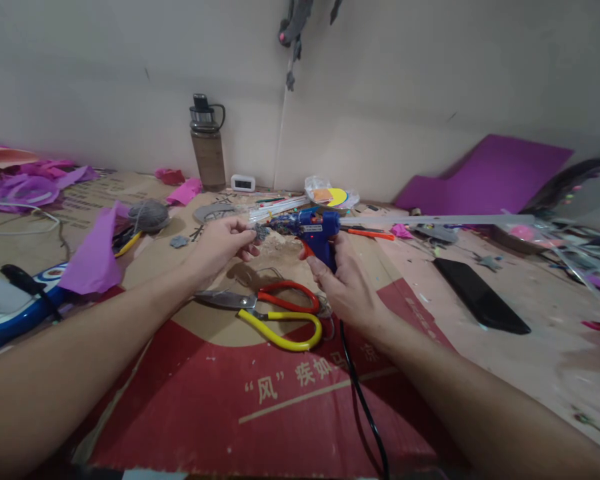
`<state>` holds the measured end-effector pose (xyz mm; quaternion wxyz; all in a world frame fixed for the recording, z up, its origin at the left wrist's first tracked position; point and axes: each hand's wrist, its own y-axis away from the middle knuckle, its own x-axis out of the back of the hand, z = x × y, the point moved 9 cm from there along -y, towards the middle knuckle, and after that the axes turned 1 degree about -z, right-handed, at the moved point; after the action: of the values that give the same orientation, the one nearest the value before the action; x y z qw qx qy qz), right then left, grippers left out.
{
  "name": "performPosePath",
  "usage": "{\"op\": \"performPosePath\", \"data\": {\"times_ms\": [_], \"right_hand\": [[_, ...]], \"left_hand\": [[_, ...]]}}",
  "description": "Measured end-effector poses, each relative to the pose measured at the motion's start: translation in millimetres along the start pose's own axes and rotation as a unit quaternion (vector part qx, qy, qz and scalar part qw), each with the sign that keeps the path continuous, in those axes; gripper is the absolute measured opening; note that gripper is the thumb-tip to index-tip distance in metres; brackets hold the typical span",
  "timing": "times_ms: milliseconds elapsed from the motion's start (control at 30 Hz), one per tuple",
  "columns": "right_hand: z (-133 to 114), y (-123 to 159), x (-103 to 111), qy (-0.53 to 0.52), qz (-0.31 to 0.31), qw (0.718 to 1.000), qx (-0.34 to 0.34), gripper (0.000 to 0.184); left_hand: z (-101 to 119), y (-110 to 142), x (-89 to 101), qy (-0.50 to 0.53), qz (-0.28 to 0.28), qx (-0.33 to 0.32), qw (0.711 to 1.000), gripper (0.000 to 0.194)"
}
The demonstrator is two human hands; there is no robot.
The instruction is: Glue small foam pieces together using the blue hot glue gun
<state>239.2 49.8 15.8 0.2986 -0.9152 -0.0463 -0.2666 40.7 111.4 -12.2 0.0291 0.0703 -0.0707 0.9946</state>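
Note:
My right hand (347,280) is wrapped round the handle of a blue hot glue gun (316,233), whose nozzle points left. A long translucent glue stick (440,219) sticks out of its back. Pinched in my left hand (225,245) is a small grey piece (261,231) of fuzzy material, close to the nozzle; its exact shape is hard to make out. Below both hands lie scissors (285,313) with one red and one yellow handle. A black cord (363,393) runs from under my right hand toward the front edge.
Red-printed cardboard (195,400) covers the work surface. A water bottle (207,150) and a small white clock (243,183) stand by the wall. Grey yarn (149,216) and purple felt (93,257) lie left; a black phone (481,295) and purple sheet (485,177) are right.

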Motion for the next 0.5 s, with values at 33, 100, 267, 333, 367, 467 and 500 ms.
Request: {"op": "performPosePath", "data": {"times_ms": [33, 100, 267, 333, 367, 467, 500], "right_hand": [[1.1, -0.2, 0.5, -0.008, 0.003, 1.0, -0.009, 0.024], [2.3, -0.6, 0.4, -0.021, 0.003, 1.0, -0.019, 0.023], [3.1, -0.9, -2.2, -0.038, -0.009, 0.999, -0.025, 0.024], [3.8, -0.6, -2.1, -0.038, -0.007, 0.999, -0.029, 0.025], [4.3, -0.6, -1.7, -0.035, -0.005, 0.999, -0.03, 0.025], [5.8, -1.2, -0.9, -0.022, 0.002, 0.999, -0.026, 0.024], [6.3, -1.7, -0.8, -0.016, 0.003, 1.0, -0.021, 0.024]], "left_hand": [[-0.5, -0.2, 0.0, 0.003, 0.0, 0.0, 1.0, 0.013], [-0.5, -0.2, -0.8, 0.008, -0.004, 0.002, 1.0, 0.014], [0.6, 0.1, -3.1, 0.012, -0.019, -0.003, 1.0, 0.015], [-1.9, -1.1, -2.0, 0.022, -0.019, 0.0, 1.0, 0.015], [-3.7, -1.9, -1.5, 0.03, -0.019, 0.004, 0.999, 0.014], [-8.7, -3.8, -0.4, 0.063, -0.019, 0.025, 0.998, 0.012], [-9.6, -4.0, -0.5, 0.075, -0.018, 0.034, 0.996, 0.011]]}}
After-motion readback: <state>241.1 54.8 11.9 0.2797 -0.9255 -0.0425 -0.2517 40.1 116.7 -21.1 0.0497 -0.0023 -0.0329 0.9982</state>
